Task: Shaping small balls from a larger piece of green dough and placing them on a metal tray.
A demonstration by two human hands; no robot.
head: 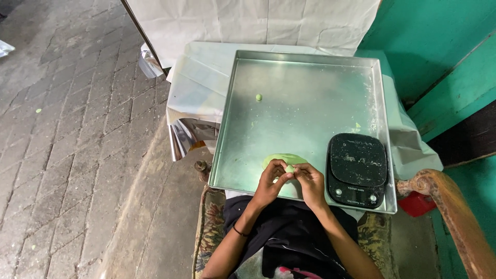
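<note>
My left hand and my right hand meet over the near edge of a large metal tray. Between their fingertips they pinch a small piece of pale green dough. Just behind the hands a larger flattened lump of green dough lies on the tray. A tiny green dough ball sits alone farther back on the tray. A black digital kitchen scale rests at the tray's near right corner, right beside my right hand.
The tray rests on a surface covered with white plastic sheeting. A carved wooden chair arm curves at the right. Teal painted wall stands behind right. Grey brick paving spreads to the left.
</note>
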